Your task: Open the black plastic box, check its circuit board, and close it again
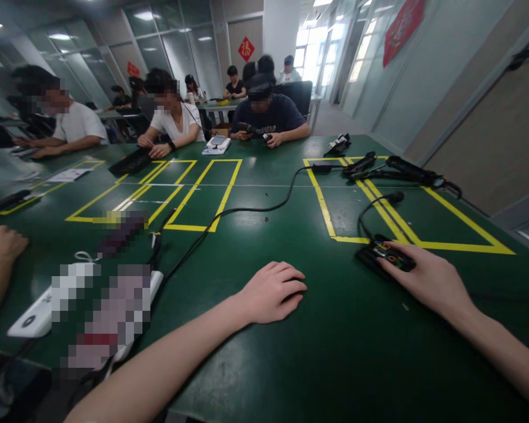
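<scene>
Right hand (438, 277) grips boxy black plastic device (399, 258), likely steadying it.
Left hand (273, 292) rests palm-down, fingers loosely spread, on glossy green tabletop (357, 352).

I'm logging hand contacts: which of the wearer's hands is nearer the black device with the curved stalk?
Right. The right hand touches the black device; the left hand rests apart, on the table to its left.

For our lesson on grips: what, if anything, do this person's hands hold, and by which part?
The right hand appears to hold a small black boxy device by its right end; the left hand, palm down, holds nothing.
</scene>
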Action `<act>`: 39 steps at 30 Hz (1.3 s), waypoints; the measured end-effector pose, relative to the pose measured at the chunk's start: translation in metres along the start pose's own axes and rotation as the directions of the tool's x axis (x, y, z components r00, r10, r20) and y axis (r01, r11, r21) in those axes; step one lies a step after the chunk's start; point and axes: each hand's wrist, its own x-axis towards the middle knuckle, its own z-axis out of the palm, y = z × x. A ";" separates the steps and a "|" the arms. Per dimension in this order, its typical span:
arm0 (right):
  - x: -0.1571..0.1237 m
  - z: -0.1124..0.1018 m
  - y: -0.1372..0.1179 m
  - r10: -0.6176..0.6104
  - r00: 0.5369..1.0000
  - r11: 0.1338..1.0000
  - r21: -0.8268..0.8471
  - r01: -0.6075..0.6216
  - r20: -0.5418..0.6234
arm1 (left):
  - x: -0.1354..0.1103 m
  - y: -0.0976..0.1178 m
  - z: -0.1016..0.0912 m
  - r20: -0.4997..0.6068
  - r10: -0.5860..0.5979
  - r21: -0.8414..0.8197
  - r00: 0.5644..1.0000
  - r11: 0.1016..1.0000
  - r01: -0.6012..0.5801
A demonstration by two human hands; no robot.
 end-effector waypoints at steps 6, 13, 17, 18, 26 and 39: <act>-0.039 0.017 -0.092 -0.430 0.897 0.866 0.329 0.378 0.100 | 0.002 0.005 0.000 -0.241 -0.010 -0.045 0.970 0.999 -0.001; -0.049 0.018 -0.130 -0.630 0.772 0.725 0.421 0.545 0.086 | 0.000 0.004 0.001 -0.170 0.068 -0.106 0.983 0.991 -0.087; -0.045 0.014 -0.123 -0.602 0.798 0.748 0.363 0.556 0.018 | 0.000 0.005 -0.001 -0.101 0.029 -0.048 0.994 0.998 -0.034; -0.044 0.012 -0.123 -0.593 0.805 0.752 0.358 0.553 0.003 | 0.000 0.005 -0.002 -0.081 0.007 -0.030 0.997 1.000 -0.010; -0.043 0.006 -0.121 -0.575 0.818 0.715 0.468 0.519 -0.029 | 0.002 0.009 -0.007 -0.014 -0.097 -0.031 0.995 0.995 0.097; -0.041 0.009 -0.117 -0.592 0.805 0.765 0.340 0.547 0.037 | 0.001 0.007 -0.008 -0.135 -0.068 -0.127 0.989 0.991 0.051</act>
